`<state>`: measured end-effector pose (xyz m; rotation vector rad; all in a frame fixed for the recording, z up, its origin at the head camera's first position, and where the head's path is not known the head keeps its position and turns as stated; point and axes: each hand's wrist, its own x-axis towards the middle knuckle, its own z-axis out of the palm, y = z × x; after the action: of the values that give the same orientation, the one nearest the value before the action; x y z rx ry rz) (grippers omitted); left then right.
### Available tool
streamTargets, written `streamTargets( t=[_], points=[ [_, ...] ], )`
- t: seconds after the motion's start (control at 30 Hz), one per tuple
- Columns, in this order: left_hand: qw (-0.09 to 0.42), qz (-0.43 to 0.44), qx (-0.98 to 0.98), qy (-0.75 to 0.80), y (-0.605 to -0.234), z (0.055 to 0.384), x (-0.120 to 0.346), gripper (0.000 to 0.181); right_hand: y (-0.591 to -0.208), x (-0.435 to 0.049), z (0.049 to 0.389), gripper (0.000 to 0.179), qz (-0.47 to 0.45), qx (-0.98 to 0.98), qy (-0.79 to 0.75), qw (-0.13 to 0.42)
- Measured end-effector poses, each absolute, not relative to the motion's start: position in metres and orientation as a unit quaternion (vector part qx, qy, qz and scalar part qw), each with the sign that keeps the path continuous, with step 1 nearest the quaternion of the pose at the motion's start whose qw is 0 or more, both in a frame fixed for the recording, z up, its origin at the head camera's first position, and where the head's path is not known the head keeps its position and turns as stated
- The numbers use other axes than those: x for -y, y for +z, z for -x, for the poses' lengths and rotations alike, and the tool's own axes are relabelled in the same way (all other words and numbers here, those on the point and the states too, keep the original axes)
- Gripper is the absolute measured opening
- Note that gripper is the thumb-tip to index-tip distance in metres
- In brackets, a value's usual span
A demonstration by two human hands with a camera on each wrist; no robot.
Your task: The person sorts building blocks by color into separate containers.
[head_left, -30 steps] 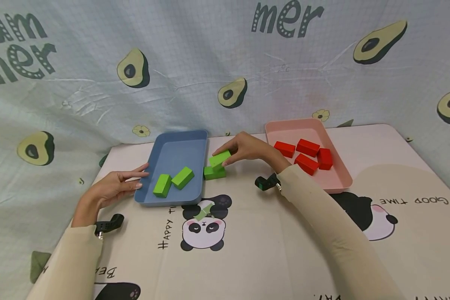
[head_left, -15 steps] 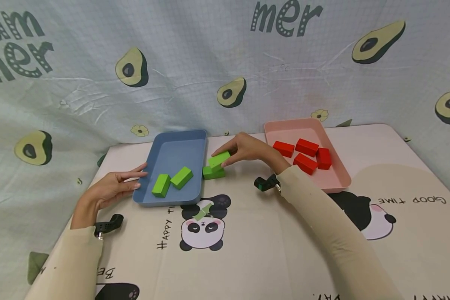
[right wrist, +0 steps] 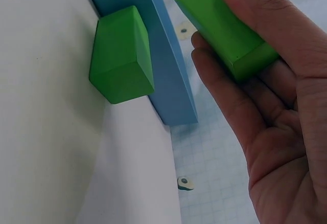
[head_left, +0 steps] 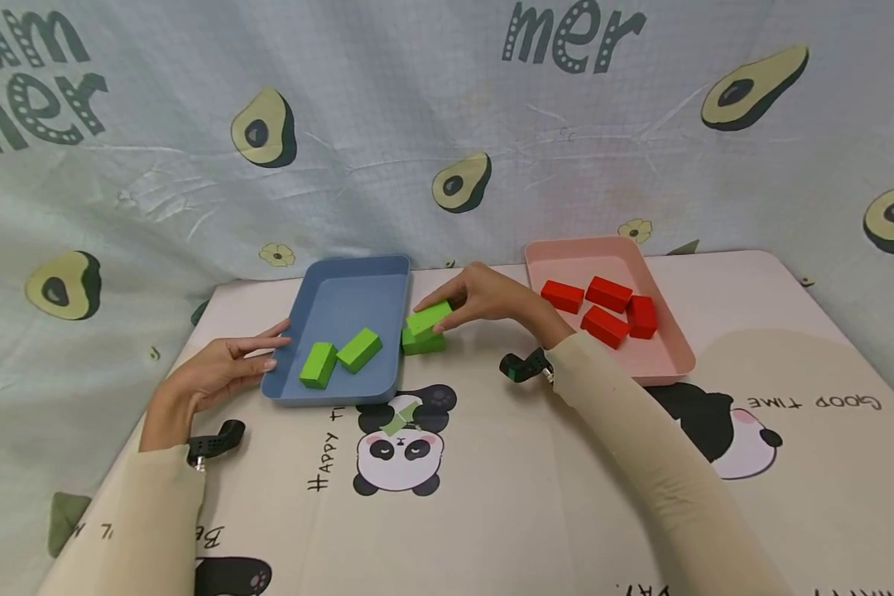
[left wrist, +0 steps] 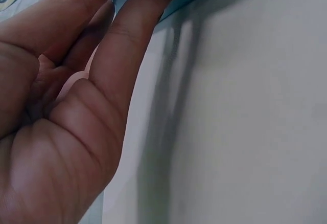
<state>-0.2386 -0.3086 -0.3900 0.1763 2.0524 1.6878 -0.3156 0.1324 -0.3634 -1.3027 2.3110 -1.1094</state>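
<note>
In the head view my right hand (head_left: 487, 296) pinches a green block (head_left: 430, 317) between thumb and fingers. It hangs just above a second green block (head_left: 423, 341), which lies on the table against the blue tray's right side. The right wrist view shows a gap between the held block (right wrist: 225, 29) and the lower block (right wrist: 122, 55). My left hand (head_left: 219, 370) touches the left rim of the blue tray (head_left: 353, 285) with fairly straight fingers. Its thumb (left wrist: 127, 45) lies on the tray's wall in the left wrist view. Two green blocks (head_left: 318, 365) lie inside that tray.
A pink tray (head_left: 666, 331) with several red blocks (head_left: 605, 326) stands to the right, partly behind my right forearm. The table (head_left: 507, 488) has a cloth printed with pandas and lettering. A patterned curtain (head_left: 387, 99) hangs at the back.
My right hand and the block in it have shifted slightly left, towards the blue tray. The left hand stays at the tray's rim. The whole head view has shifted a little.
</note>
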Motion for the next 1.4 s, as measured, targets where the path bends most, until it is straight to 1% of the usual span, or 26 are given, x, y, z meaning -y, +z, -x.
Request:
streamTargets(
  t=[0.2,0.47,1.4],
  points=[
    [0.239,-0.061,-0.746,0.618,-0.391,0.241,0.309,0.052,-0.363,-0.13,0.313,0.043,0.449,-0.796,-0.385,0.131],
    [0.245,-0.069,-0.744,0.618,-0.39,0.24,0.309,0.056,-0.366,-0.127,0.311,0.043,0.458,-0.78,-0.402,0.142],
    [0.238,-0.075,-0.74,0.624,-0.394,0.24,0.31,0.052,-0.363,-0.114,0.306,0.042,0.503,-0.758,-0.395,0.126]
  ],
)
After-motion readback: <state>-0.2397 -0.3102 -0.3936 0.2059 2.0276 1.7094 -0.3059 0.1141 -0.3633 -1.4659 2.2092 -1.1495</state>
